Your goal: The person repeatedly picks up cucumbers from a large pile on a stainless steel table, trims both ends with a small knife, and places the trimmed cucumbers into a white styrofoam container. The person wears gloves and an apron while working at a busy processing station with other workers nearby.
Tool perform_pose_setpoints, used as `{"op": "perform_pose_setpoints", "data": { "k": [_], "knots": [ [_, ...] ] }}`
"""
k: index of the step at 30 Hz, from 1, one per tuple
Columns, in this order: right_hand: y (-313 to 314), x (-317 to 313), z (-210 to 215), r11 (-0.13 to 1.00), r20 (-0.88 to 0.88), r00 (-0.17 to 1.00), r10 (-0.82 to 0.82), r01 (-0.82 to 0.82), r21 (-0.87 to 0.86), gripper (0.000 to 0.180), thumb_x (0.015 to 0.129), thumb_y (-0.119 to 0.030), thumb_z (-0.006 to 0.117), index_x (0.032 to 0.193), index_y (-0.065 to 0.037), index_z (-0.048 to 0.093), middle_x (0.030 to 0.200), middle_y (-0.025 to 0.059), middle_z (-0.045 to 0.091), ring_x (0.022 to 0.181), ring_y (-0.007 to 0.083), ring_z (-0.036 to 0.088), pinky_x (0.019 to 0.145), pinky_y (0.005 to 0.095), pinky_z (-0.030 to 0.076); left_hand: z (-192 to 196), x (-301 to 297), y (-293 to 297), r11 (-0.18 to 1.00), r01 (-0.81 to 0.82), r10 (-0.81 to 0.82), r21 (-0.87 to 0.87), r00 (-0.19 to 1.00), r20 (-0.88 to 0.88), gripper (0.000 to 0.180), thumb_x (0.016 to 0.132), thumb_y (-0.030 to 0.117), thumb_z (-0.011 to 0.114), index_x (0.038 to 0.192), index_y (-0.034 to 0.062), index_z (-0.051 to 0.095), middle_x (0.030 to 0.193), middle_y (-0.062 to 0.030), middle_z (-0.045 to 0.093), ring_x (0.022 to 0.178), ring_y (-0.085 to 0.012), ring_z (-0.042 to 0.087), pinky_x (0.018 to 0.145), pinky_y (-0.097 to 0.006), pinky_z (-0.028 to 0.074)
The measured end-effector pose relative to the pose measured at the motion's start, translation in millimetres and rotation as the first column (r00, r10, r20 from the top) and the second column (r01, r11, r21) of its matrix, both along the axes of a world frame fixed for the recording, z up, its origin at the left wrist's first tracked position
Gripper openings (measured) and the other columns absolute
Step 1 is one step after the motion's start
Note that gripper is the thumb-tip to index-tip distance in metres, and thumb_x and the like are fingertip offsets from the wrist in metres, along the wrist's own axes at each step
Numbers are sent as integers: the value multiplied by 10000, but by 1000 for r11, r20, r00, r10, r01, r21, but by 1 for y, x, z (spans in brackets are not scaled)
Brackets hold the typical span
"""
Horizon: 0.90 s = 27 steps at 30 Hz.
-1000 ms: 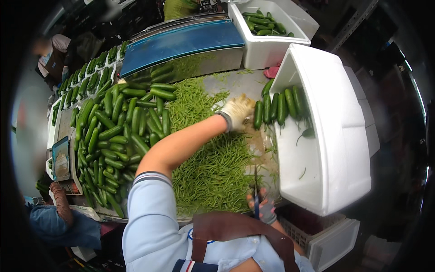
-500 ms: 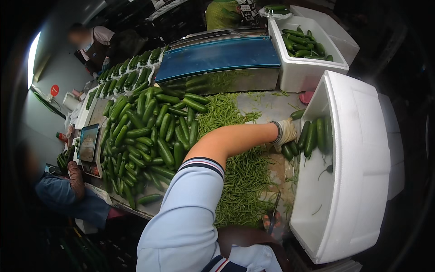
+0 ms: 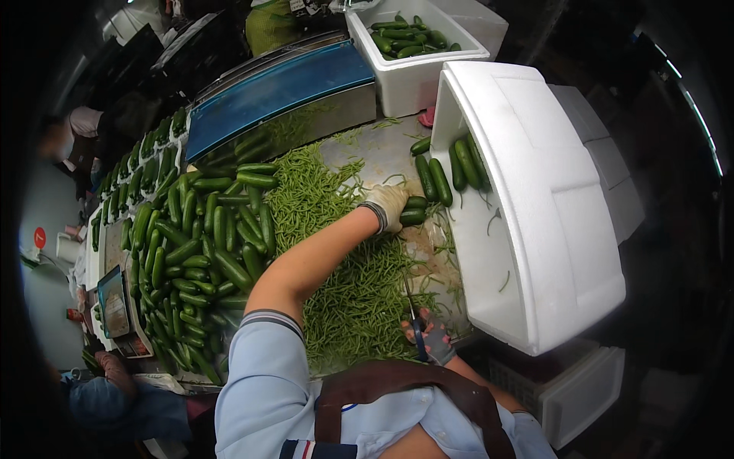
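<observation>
My left hand (image 3: pixel 388 206), in a cream glove, is closed around the near ends of two dark green cucumbers (image 3: pixel 414 217) over the worktable. My right hand (image 3: pixel 437 341), in a grey and pink patterned glove, grips scissors (image 3: pixel 417 325) by their dark handles, blades pointing away from me. Thin green stem-like pieces (image 3: pixel 344 283) lie thickly under and around the left hand. A white foam box (image 3: pixel 501 252) lies on its side to the right, its mouth facing the table. Several cucumbers (image 3: pixel 464 164) lie in and just outside that mouth.
A big heap of cucumbers (image 3: pixel 191 252) covers the table's left. Beyond it stand packed trays (image 3: pixel 141 172), a blue-topped metal machine (image 3: pixel 283 88) and an upright foam box (image 3: pixel 413 84) holding cucumbers. A scale (image 3: pixel 112 302) sits at the left edge. Two other people are at the left.
My left hand has drawn back from the box mouth, bringing cucumbers leftward. My right hand with the scissors now shows at the near edge. The whole view has swung right.
</observation>
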State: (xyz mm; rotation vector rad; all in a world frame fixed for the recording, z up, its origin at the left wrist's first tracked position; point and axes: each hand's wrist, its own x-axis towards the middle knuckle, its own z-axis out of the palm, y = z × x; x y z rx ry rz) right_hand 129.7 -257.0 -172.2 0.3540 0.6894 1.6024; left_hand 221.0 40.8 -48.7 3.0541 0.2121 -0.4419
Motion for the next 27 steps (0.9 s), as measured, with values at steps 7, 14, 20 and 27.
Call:
{"op": "perform_pose_setpoints", "data": {
  "k": [7,14,20,27],
  "knots": [
    [-6,11,22,993,393,915,-96,117,-29,280,892,-287,435,1039,-63,515,838,152,560,583,186,528,634,290,479,29,-71,-5,914,-36,181,-404,928,326,544,567,212,667,1038,12,482,950,-174,544,928,-317,526,836,-359,426],
    [8,6,72,898,751,-588,301,439,-17,388,821,-19,517,1181,-62,380,1122,82,452,912,222,560,693,274,498,66,-153,-38,851,-47,236,-523,924,300,641,583,190,682,1152,57,416,954,-164,501,935,-321,508,835,-371,422],
    [16,7,71,931,1000,19,18,365,-24,434,793,51,519,1192,-9,359,1170,97,422,980,240,543,761,296,510,68,-197,-48,828,-118,311,-548,910,275,668,582,188,681,1177,70,401,970,-167,496,939,-325,508,845,-369,418],
    [34,-18,84,937,994,58,94,333,-108,350,810,-31,540,1136,-28,412,1086,120,496,860,240,575,687,292,519,73,-230,-50,780,-133,358,-611,896,262,686,584,190,678,1191,64,386,983,-169,493,950,-326,501,856,-368,412]
  ]
}}
